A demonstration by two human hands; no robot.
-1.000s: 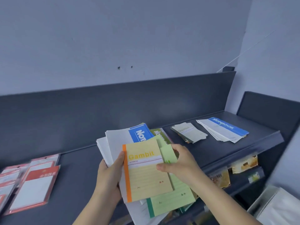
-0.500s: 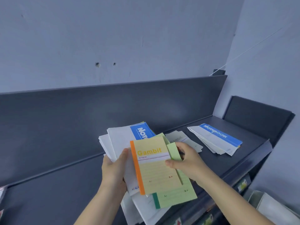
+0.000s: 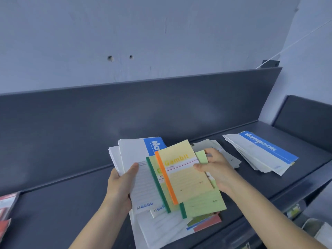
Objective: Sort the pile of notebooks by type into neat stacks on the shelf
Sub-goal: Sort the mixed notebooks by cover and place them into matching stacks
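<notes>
Stationery shop: dark display shelf (image 3: 53, 203), stack of matching blue-banded notebooks (image 3: 260, 153), red packaged goods (image 3: 7, 203) at left.

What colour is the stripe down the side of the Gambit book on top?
Orange, on the yellow Gambit notebook; clearest in the head view.

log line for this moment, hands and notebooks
stage: sorting | left hand: holds white notebooks | right hand: pinches orange-spined notebook | green-spined notebooks: under it | blue-banded stack: right end of shelf

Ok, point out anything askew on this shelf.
The blue stack at right is fanned, edges not squared. The front pile is splayed, with the orange-spined notebook tilted across green ones.
</notes>
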